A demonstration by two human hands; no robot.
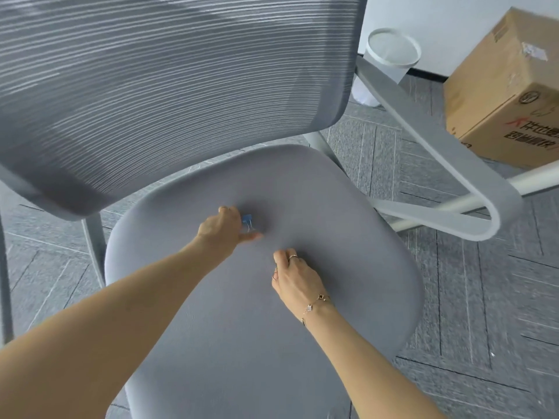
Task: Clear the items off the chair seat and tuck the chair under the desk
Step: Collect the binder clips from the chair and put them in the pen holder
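A grey office chair fills the view, its padded seat (pixel 348 237) below a mesh backrest (pixel 169 86). My left hand (pixel 222 231) rests at the middle of the seat with its fingers closed around a small blue binder clip (pixel 247 220). My right hand (pixel 292 275), with rings and a bracelet, is curled on the seat just to the right and nearer me. Its fingertips pinch together against the fabric; anything in them is too small or hidden to see.
The chair's right armrest (pixel 438 164) loops out over the grey carpet. A white waste bin (pixel 390 55) stands behind it by the wall. A cardboard box (pixel 508 92) sits on the floor at the far right. A white frame bar (pixel 529 179) crosses under the armrest.
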